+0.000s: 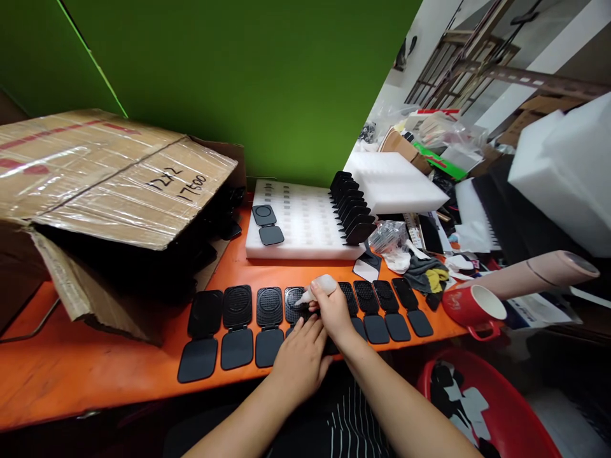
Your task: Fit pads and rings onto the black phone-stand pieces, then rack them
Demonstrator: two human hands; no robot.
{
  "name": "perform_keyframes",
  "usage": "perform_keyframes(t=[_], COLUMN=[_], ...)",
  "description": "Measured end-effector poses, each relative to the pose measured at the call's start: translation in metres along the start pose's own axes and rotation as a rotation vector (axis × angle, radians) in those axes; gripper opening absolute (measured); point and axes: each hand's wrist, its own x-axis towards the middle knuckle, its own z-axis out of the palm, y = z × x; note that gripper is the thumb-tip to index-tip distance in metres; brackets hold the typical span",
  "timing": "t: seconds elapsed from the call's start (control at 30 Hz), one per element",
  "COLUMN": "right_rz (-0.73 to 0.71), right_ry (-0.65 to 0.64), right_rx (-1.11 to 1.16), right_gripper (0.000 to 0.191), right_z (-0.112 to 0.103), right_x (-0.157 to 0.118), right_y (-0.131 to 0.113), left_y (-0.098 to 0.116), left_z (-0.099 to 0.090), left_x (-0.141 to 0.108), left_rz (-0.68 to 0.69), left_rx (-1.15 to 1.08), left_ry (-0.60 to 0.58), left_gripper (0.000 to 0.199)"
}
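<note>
the right hand [330, 310] grips a small white bottle [324, 285], its tip at a black hinged case [294, 304] in the row; the left hand [304, 356] lies fairly flat, fingers extended, just beside.

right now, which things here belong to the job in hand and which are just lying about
Likely in use:
small bottle in right hand
black hinged plates
white foam block

Probably just lying about:
red mug
pink tumbler
grey-yellow cloth
</note>
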Motion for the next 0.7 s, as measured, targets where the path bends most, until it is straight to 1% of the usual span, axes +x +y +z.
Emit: perform_keyframes(t=[0.07, 0.13, 0.2, 0.27, 0.33, 0.43, 0.53, 0.6, 0.7], right_rz=[0.002, -0.011, -0.03, -0.056, -0.089, -0.162, -0.231, -0.273, -0.358], right_ry=[-0.021, -0.073, -0.116, -0.134, -0.145, -0.146, -0.131, -0.126, -0.137], right_rx=[0.08, 0.091, 0.069, 0.033, -0.01, -0.114, -0.236, -0.315, -0.421], right_gripper=[0.036, 0.035, 0.033, 0.032, 0.031, 0.028, 0.025, 0.024, 0.023], right_z=[0.005, 0.014, 0.025, 0.035, 0.045, 0.056, 0.063, 0.066, 0.067], right_x=[0.003, 0.003, 0.001, -0.003, -0.005, -0.006, -0.007, -0.01, -0.015], right_y=[-0.004, -0.009, -0.013, -0.014, -0.013, -0.008, -0.006, -0.009, -0.014], left_y=[0.001, -0.003, -0.013, -0.026, -0.039, -0.053, -0.058, -0.059, -0.058], left_z=[-0.008, -0.018, -0.028, -0.037, -0.043, -0.045, -0.042, -0.04, -0.039], left_x=[-0.003, -0.01, -0.022, -0.037, -0.051, -0.065, -0.069, -0.069, -0.068], left_rz=[0.014, 0.033, 0.039, 0.017, -0.014, -0.042, -0.046, -0.047, -0.068], left_rx=[0.005, 0.005, 0.015, 0.061, 0.135, 0.221, 0.245, 0.234, 0.188], left_ry=[0.0, 0.028, 0.093, 0.176, 0.212, 0.179, 0.149, 0.167, 0.227], left_gripper=[0.049, 0.043, 0.035, 0.03, 0.029, 0.033, 0.038, 0.038, 0.035])
